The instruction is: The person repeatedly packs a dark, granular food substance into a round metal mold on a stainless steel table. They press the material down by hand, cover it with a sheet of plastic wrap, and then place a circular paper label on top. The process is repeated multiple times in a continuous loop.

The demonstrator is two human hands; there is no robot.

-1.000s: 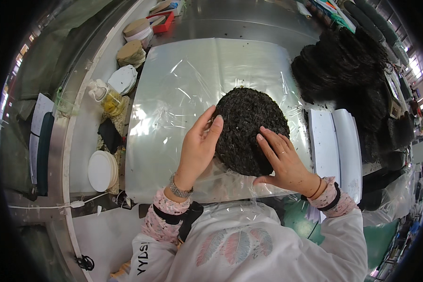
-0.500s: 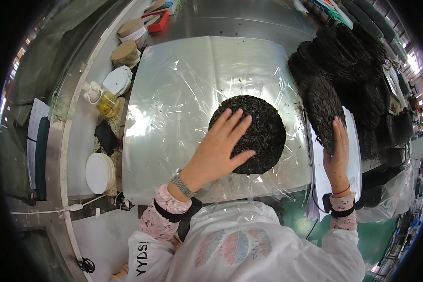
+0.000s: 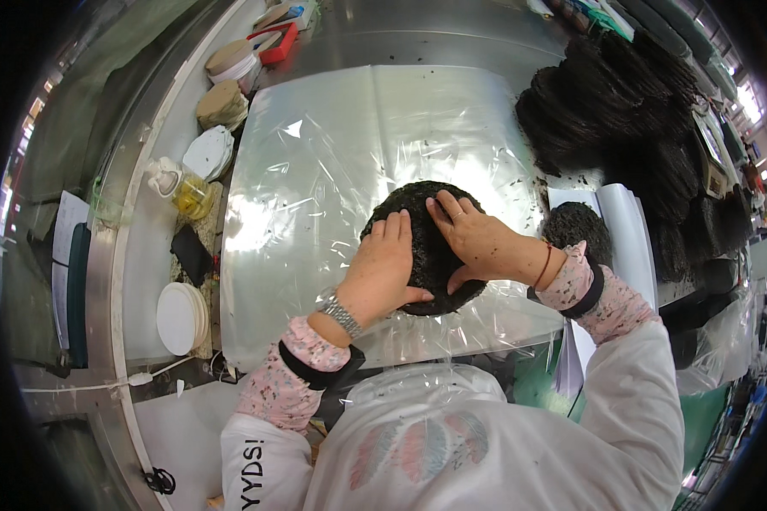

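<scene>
Black, rough-surfaced round disc [image 3: 427,257] lay on clear plastic sheets [image 3: 315,187] nr the front edge of the metal tabletop [image 3: 383,34], slightly R of the sheets' middle. L hand [image 3: 379,268] was open, palm-down on its L side w/ fingers tog. & thumb out, while R hand [image 3: 479,243], half-spread, rested across its R part, neither clasping it. 2nd dark disc [image 3: 578,228] sat on white papers [image 3: 626,226] just off the sheets' R edge, w/ a big dark pile [image 3: 605,98] toward the tabletop's far R corner & a yellow-liq. bottle [image 3: 193,198] by the L edge.
</scene>
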